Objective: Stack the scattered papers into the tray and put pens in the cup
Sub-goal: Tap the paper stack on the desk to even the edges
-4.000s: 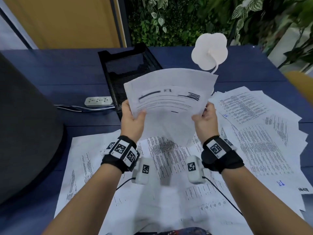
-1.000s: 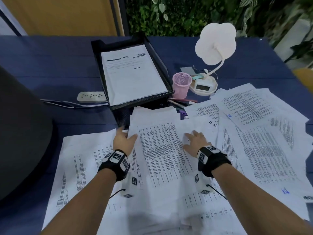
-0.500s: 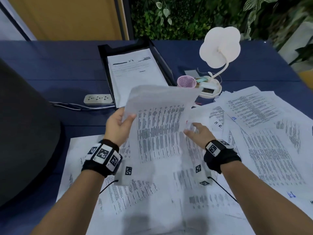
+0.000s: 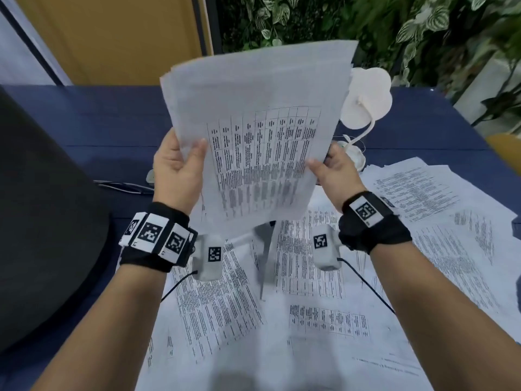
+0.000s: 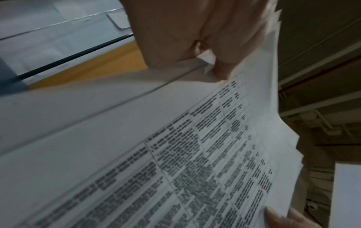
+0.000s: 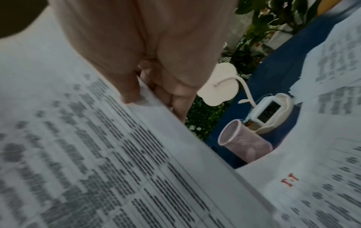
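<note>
I hold a bundle of printed sheets (image 4: 259,131) upright above the desk, printed table facing me. My left hand (image 4: 180,165) grips its left edge, thumb on the front. My right hand (image 4: 327,170) pinches its right edge. The left wrist view shows the thumb on the sheets (image 5: 195,154); in the right wrist view the thumb presses the stack's edge (image 6: 109,154). Many loose papers (image 4: 310,292) lie scattered on the blue desk (image 4: 98,122). The pink mesh cup (image 6: 244,141) stands upright beyond the bundle. The raised sheets hide the tray, and I see no pens.
A white flower-shaped desk lamp (image 4: 366,103) with a small clock base (image 6: 271,111) stands at the back right. A dark rounded chair back (image 4: 42,221) fills the left side. A cable (image 4: 124,187) runs along the desk behind my left hand. Leafy plants (image 4: 423,24) line the back.
Both hands have lifted the bundle off the desk and raised it upright in front of me, so it now covers the tray and the cup in the head view.
</note>
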Action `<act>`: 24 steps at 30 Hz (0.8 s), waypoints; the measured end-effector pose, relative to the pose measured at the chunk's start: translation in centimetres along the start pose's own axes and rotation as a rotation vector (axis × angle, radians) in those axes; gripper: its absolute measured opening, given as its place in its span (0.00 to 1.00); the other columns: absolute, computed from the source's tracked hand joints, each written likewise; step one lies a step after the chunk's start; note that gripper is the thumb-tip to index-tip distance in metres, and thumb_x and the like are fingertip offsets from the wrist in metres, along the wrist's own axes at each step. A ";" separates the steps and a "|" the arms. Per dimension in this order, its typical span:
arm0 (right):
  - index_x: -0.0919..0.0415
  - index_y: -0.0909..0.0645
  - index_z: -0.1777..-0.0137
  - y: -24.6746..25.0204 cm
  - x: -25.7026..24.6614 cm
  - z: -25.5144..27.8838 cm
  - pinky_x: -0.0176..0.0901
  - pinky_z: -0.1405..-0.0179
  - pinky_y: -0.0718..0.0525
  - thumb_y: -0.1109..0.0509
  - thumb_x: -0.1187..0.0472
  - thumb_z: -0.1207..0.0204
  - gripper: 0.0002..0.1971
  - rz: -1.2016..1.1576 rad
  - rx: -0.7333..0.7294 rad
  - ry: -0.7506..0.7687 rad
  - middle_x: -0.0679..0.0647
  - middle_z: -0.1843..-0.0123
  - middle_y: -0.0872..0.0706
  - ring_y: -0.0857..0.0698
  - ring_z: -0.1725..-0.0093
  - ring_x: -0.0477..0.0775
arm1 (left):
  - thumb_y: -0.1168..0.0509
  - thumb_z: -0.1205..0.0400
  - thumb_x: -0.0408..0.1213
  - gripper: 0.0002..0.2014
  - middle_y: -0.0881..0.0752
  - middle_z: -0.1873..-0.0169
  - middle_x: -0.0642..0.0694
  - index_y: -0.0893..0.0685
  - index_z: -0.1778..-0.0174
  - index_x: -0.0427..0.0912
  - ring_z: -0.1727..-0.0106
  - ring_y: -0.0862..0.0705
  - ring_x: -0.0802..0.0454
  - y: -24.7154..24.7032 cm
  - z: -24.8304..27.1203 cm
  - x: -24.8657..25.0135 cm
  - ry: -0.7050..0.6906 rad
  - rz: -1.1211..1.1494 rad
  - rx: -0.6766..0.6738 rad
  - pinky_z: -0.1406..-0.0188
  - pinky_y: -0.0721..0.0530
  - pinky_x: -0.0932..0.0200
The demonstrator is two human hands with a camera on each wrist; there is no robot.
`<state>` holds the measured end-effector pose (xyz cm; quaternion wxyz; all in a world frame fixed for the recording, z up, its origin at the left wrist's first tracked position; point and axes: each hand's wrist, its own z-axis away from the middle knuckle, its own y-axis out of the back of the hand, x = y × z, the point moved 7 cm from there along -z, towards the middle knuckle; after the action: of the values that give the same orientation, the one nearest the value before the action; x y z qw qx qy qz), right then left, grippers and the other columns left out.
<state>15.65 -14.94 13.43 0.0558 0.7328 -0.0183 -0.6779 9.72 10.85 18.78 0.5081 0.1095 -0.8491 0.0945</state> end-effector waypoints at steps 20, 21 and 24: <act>0.59 0.23 0.40 -0.2 2.9 4.8 0.57 0.35 0.19 0.34 0.77 0.25 0.17 -0.035 0.108 -0.084 0.56 0.45 0.14 0.15 0.47 0.51 | 0.27 0.24 0.39 0.21 0.15 0.42 0.47 0.27 0.38 0.53 0.42 0.15 0.58 0.0 5.6 -6.7 0.394 -0.105 -0.029 0.38 0.17 0.52; 0.60 0.22 0.41 -0.1 3.5 4.8 0.58 0.36 0.19 0.34 0.77 0.25 0.17 -0.031 0.105 -0.110 0.56 0.46 0.13 0.15 0.47 0.52 | 0.26 0.25 0.39 0.20 0.15 0.42 0.47 0.26 0.41 0.56 0.41 0.15 0.54 0.3 5.8 -6.8 0.415 -0.093 -0.010 0.37 0.17 0.47; 0.60 0.22 0.42 -0.3 4.3 4.9 0.53 0.41 0.19 0.37 0.79 0.25 0.17 -0.079 0.079 -0.176 0.54 0.49 0.13 0.15 0.50 0.52 | 0.29 0.23 0.30 0.18 0.13 0.46 0.50 0.23 0.40 0.50 0.43 0.15 0.54 0.9 6.0 -8.0 0.524 -0.041 0.026 0.32 0.21 0.44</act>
<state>11.08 -15.35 8.79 -0.0015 0.6721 -0.0207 -0.7402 8.09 10.82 8.90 0.7109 0.1049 -0.6850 0.1201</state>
